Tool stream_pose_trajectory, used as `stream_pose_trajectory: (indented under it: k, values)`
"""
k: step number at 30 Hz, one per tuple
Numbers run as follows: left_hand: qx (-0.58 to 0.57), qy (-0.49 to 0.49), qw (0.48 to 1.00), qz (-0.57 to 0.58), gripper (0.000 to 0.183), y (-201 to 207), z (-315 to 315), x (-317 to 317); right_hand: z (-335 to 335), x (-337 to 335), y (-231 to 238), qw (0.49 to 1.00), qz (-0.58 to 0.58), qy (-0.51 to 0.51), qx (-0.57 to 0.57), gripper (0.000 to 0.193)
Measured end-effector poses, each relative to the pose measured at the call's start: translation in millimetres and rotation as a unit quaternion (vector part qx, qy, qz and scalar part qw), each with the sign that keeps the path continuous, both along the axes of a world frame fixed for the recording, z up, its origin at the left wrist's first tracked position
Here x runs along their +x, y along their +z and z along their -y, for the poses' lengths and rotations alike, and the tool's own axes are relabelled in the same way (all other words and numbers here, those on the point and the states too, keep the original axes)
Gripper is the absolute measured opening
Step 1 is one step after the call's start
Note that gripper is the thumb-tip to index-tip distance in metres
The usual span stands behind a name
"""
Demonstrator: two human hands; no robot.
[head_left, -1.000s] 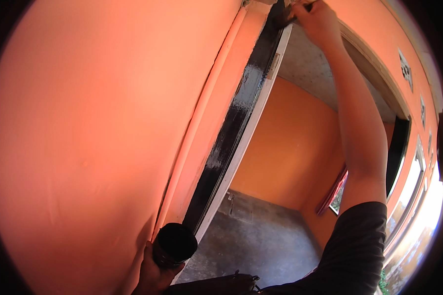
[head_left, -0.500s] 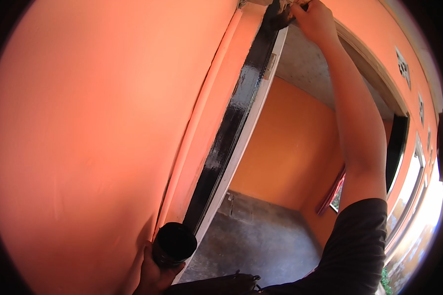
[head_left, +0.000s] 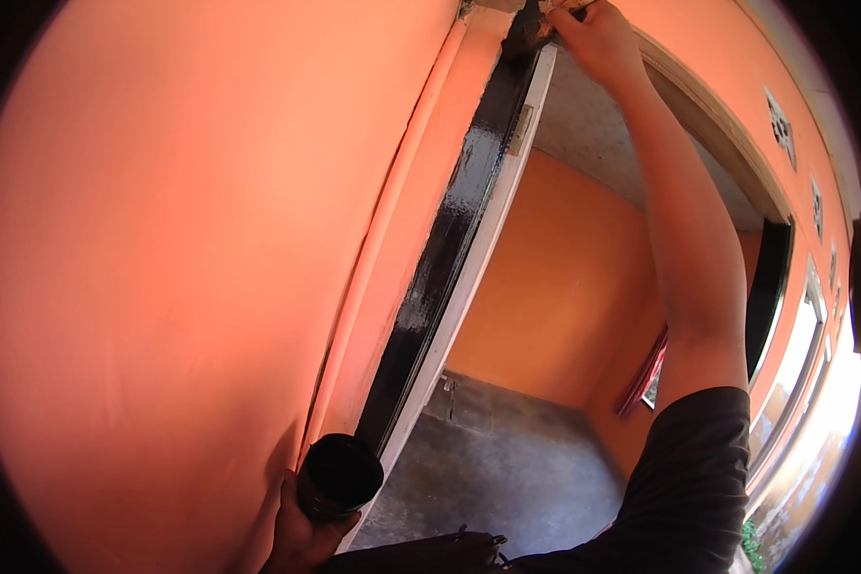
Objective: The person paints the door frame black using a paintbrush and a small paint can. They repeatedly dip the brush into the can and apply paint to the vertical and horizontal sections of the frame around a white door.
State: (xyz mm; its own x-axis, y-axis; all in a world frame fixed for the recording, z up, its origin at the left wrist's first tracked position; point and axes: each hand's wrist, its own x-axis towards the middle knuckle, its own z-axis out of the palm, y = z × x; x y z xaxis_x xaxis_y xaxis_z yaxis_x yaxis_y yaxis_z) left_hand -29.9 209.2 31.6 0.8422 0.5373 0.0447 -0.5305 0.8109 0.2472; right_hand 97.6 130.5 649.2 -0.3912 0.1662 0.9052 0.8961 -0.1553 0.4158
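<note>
My left hand [head_left: 301, 531] is wrapped round a dark, round paint container [head_left: 341, 475], tilted so its black inside faces me, close to the foot of the visible door frame. High up, my right hand [head_left: 598, 43] pinches a paintbrush [head_left: 580, 12], mostly hidden by the fingers and the picture's upper edge. Its dark head is against the top of the door frame [head_left: 435, 258]. Glossy black paint covers the frame's face and shines as if wet, while its inner edge [head_left: 483, 258] is whitish. Near the brush the black has a ragged border.
A salmon-coloured wall [head_left: 182, 268] fills the left side. Through the doorway show an orange inner wall [head_left: 555, 277], a grey floor [head_left: 497, 459] and a pinkish curtain [head_left: 646, 373] by a small window. Vent blocks [head_left: 780, 124] and bright windows line the outer wall at right.
My right hand has shifted slightly left with the brush, along the top of the frame. The left hand and the container have stayed almost in place.
</note>
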Motion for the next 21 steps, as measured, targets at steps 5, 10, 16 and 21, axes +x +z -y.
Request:
stream_pose_trajectory:
  k: [5, 10, 16, 21]
  values:
    - [0.014, 0.005, 1.000, 0.004, 0.070, 6.9, 0.6, -1.8, 9.4, 1.3, 9.7, 0.999, 0.000, 0.001, 0.038, 0.025]
    - [0.034, 0.022, 0.999, -0.004, 0.069, 6.7, 1.8, -4.8, 7.0, 4.1, 4.2, 0.998, -0.052, -0.037, 0.021, 0.024]
    - [0.021, 0.004, 1.000, 0.006, 0.070, 6.3, 1.3, -2.9, 11.7, 35.8, 24.3, 0.998, 0.027, -0.056, 0.005, 0.035]
    - [0.030, 0.019, 0.999, -0.010, 0.070, 6.3, 4.5, -2.5, 12.3, 30.5, 26.0, 0.995, 0.024, -0.090, 0.045, 0.040]
